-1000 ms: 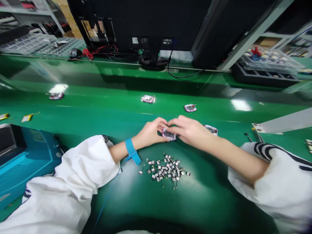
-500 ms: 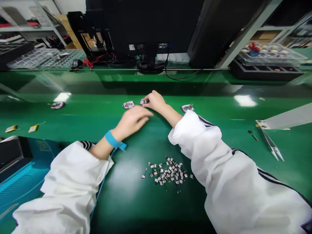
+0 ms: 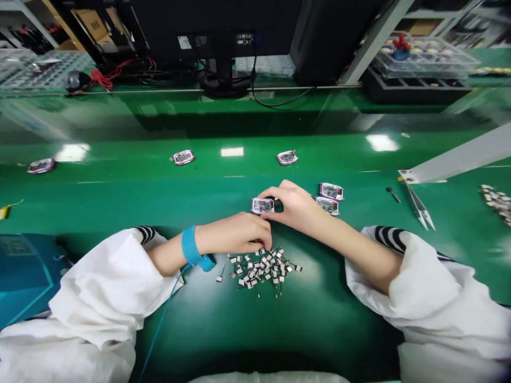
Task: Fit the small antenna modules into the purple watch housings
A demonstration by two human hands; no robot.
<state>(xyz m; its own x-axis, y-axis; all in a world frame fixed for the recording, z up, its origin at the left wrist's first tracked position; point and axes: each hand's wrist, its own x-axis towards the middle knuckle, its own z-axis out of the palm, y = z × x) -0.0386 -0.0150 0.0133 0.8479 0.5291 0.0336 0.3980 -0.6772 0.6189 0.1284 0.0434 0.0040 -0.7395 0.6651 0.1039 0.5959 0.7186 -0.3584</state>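
Note:
My right hand (image 3: 294, 205) grips a small purple-edged device housing (image 3: 262, 206) by its ends, thumb and fingers apart around it; a circuit board shows in its open face. Just below it, my left hand (image 3: 247, 233) wears a blue wrist strap (image 3: 190, 244). Its fingers are bent together and point down at the near pile of small white parts with short dark leads (image 3: 265, 268). Whatever lies between those fingertips is hidden. Right beside my right wrist lie two more housings of the same kind (image 3: 331, 191), one partly covered by the hand.
Further housings lie at the back left (image 3: 183, 157), back middle (image 3: 287, 157) and far left (image 3: 41, 166). Tweezers (image 3: 419, 207) and a small dark brush-like tool (image 3: 393, 194) lie right, below a white bar (image 3: 459, 154). A monitor stand (image 3: 225, 80) stands behind; a blue bin (image 3: 27, 276) is at left.
My right hand has drawn a housing from the back toward me. My left hand has come down to the pile of small parts. The camera view has shifted, showing more housings by the right wrist.

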